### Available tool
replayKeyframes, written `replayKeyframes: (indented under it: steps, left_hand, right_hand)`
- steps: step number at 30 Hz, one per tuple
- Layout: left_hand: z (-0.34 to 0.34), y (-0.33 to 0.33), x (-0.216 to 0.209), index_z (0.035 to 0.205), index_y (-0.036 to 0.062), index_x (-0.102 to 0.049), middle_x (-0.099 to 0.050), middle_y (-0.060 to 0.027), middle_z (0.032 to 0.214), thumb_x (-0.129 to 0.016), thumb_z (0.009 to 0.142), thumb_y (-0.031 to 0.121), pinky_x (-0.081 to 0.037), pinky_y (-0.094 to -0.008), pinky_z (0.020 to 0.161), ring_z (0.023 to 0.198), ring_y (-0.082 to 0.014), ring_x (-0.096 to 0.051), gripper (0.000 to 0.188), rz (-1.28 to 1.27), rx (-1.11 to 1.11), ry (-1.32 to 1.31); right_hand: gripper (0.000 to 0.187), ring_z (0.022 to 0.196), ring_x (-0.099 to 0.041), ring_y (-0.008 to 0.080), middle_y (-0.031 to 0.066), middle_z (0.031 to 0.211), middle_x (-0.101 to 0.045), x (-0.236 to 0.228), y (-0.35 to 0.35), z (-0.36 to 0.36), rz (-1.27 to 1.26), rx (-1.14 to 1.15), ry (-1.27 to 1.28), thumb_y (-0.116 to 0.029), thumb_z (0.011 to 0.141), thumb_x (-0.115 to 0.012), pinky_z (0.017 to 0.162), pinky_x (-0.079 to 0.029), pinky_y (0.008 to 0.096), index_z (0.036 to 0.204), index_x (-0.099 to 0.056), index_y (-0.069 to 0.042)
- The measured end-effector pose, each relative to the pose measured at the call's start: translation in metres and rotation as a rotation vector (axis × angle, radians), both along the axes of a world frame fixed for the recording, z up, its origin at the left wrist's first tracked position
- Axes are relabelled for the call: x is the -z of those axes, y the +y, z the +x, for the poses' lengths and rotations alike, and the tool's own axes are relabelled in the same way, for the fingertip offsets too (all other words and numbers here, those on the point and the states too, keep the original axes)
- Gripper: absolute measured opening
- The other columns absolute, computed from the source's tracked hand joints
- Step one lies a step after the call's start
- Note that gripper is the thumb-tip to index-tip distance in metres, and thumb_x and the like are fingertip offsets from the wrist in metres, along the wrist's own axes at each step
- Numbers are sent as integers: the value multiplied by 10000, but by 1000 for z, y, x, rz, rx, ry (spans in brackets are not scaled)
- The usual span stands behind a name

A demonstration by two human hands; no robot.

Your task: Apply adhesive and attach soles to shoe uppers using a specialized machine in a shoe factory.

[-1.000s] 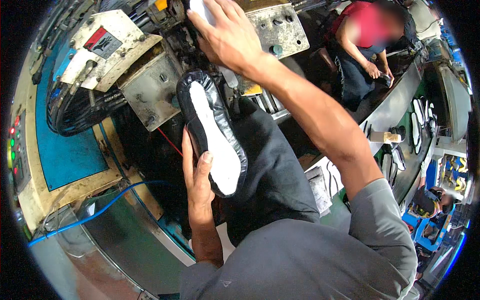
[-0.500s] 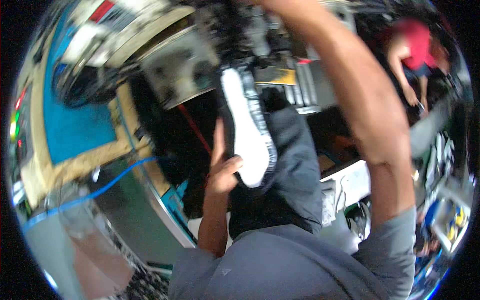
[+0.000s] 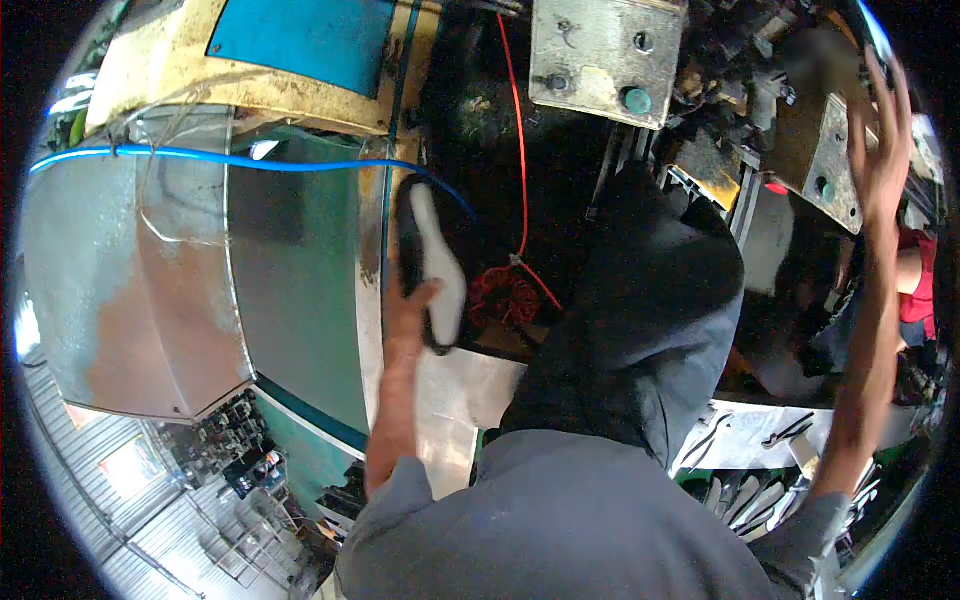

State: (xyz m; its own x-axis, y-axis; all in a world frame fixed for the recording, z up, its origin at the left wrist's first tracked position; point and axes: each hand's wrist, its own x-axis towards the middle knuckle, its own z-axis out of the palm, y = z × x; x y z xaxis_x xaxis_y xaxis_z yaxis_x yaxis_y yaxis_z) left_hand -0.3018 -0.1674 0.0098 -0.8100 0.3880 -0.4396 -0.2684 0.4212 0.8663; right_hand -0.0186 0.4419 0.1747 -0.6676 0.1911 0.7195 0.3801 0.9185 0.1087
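My left hand point(image 3: 408, 310) is closed around the lower end of a black shoe point(image 3: 408, 225). Its long white underside point(image 3: 445, 270) is turned up, with my thumb lying across the edge. The shoe is tilted and slightly blurred, beside a metal edge on the left. My right hand point(image 3: 880, 150) is stretched out at the far right with straight fingers, and I see nothing in it. Nearest to it is a pale control box point(image 3: 825, 170) with a green button; I cannot tell whether they touch.
A blue hose point(image 3: 250, 161) crosses the left side. A red cord point(image 3: 520, 150) hangs to a red bundle point(image 3: 503, 295). Another control box point(image 3: 605, 60) stands ahead. White-soled pieces point(image 3: 745, 500) lie at lower right. A person in red point(image 3: 918, 285) is at the right edge.
The view has swung left. My left hand has carried the shoe away from the machine to the left. My right hand, earlier at the top beyond the frame, now shows at the far right.
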Motion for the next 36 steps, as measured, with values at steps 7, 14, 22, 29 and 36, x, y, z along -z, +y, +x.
replayKeyframes:
  steps: [7,14,22,29,36]
  left_hand:
    - [-168,-157,75,1736,333,-279,-242,-405,1691,-779,908,61,-458,-560,1171,1462,-589,-439,1005,-798,281,915]
    - [-296,-111,125,1665,256,-384,-273,-339,1670,-677,944,22,-564,-550,1021,1342,-538,-548,812,-1202,572,1090]
    - [-420,12,164,1576,170,-467,-596,-268,1469,-635,1004,127,-621,-507,862,1075,-450,-737,598,-1011,418,926]
    - [-289,4,174,1390,108,-589,-661,-224,1306,-629,1041,148,-625,-493,859,1019,-388,-729,354,-130,791,601]
    - [-70,18,105,1205,47,-712,-725,-179,1142,-624,1078,168,-628,-479,855,963,-325,-722,196,-6,694,390]
  right_hand:
    - [458,1449,-547,419,242,1525,-603,166,-150,152,-804,157,-363,13,1025,-556,1225,-417,471,1477,-631,-6]
    - [368,1104,-756,297,223,1264,-761,198,-228,328,-1186,674,-494,-251,1102,-624,961,-589,378,1313,-716,36]
    - [463,1128,-733,245,135,1295,-742,189,-259,424,-1637,740,101,-255,1112,-608,978,-611,408,1442,-606,70]
    - [427,834,-735,233,113,998,-738,192,-568,568,-1683,1577,471,-97,914,-793,725,-624,379,1319,-696,-1]
    - [431,1091,-636,282,136,1226,-667,200,-863,541,-2006,2070,-577,-315,930,-751,873,-529,445,1309,-657,-129]
